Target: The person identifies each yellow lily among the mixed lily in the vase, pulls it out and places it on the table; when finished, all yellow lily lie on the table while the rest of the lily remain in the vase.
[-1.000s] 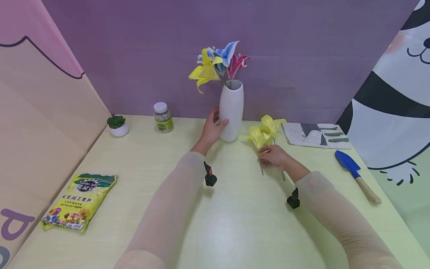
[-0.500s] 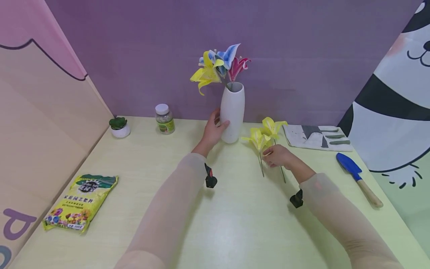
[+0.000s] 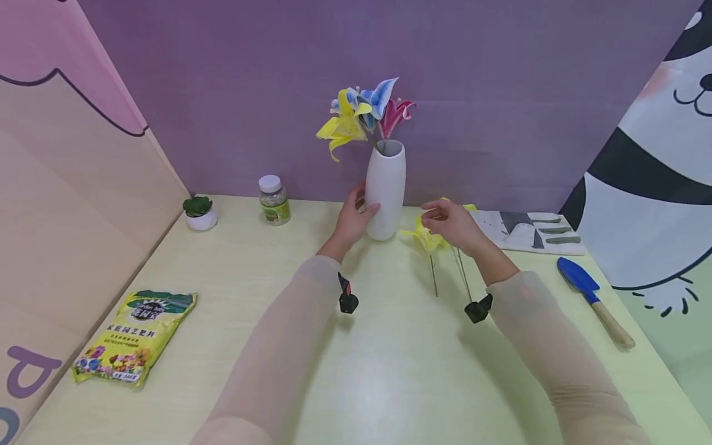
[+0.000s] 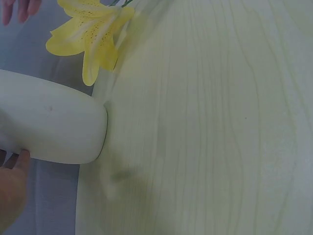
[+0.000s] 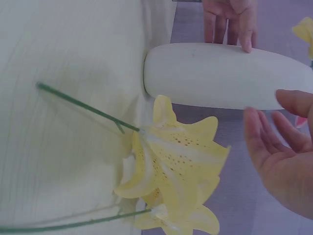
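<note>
A tall white vase (image 3: 385,191) stands upright at the back of the table. My left hand (image 3: 350,222) holds its left side low down, the thumb in front and the fingers reaching behind. A yellow lily (image 3: 340,128), a blue lily (image 3: 381,99) and a pink lily (image 3: 393,117) rise from the vase mouth. To the right of the vase, my right hand (image 3: 453,227) hovers with nothing in its loosely bent fingers. Beneath it lies one yellow lily (image 5: 183,147) with a green stem; another yellow lily (image 5: 193,223), beside it, is partly hidden by the hand in the head view.
Folded printed gloves (image 3: 523,232) and a blue trowel (image 3: 578,278) lie on the right. At the back left are a lidded jar (image 3: 274,204) and a small potted succulent (image 3: 200,213). A yellow fertilizer bag (image 3: 133,337) lies at the front left.
My right hand has let go of the nearer yellow lily's stem and moved up over the blooms towards the vase. The left hand keeps its hold on the vase.
</note>
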Tool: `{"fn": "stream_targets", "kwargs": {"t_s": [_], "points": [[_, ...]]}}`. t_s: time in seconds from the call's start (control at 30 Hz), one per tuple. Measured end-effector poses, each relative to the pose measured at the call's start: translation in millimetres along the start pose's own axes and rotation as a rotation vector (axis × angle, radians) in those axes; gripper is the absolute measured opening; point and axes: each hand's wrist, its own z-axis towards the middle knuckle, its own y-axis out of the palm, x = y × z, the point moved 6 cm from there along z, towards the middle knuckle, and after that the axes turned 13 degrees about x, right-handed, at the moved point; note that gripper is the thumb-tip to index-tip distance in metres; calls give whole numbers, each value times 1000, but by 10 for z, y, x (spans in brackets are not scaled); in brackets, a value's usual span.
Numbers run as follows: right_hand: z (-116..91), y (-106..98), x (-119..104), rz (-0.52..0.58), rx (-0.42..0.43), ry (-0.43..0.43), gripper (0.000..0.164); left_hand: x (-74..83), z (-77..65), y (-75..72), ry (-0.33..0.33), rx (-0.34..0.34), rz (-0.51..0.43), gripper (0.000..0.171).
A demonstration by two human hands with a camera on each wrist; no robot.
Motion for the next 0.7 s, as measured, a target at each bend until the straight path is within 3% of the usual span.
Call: {"fn": "stream_targets", "kwargs": {"t_s": [0.13,0.3,0.7], "points": [[121,36,-43,45,112,-32,54,-6,1,-14,4,10,-10,68],[256,125,-56,169,176,-63,66,-1,-3,-17,12,30,-64,65],[456,369,28,244,207,-69,73,55,-21,-40,59,38,-87,61]]}}
